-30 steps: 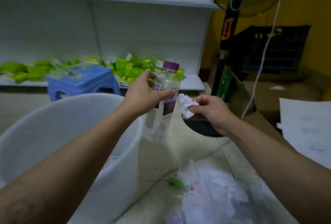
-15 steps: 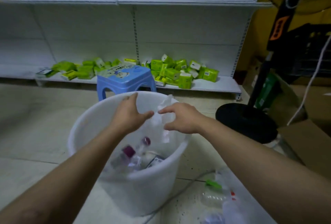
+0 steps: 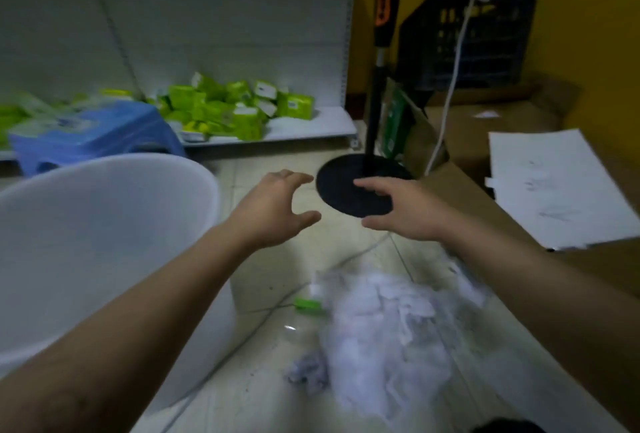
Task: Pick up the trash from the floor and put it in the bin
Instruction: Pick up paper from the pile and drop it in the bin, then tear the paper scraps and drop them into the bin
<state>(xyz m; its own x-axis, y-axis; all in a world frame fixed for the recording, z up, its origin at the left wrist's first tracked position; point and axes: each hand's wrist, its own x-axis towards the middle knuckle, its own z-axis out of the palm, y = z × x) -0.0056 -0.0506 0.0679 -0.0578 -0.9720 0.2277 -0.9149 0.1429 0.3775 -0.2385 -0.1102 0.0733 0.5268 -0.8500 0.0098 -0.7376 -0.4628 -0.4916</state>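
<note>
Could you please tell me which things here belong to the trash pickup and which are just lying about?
Part of the job: white bin, trash pile on the floor, green scrap at its edge, left hand, right hand, both empty.
Just lying about: blue stool, green packets on the shelf, fan base, black crate, paper sheet.

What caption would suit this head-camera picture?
Empty left hand and right hand held open; white paper trash on floor beside white bin.

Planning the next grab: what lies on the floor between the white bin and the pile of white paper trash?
In the head view, bare tile beside the bin, crossed by a thin cable; a small green item lies at the edge of the pile.
</note>
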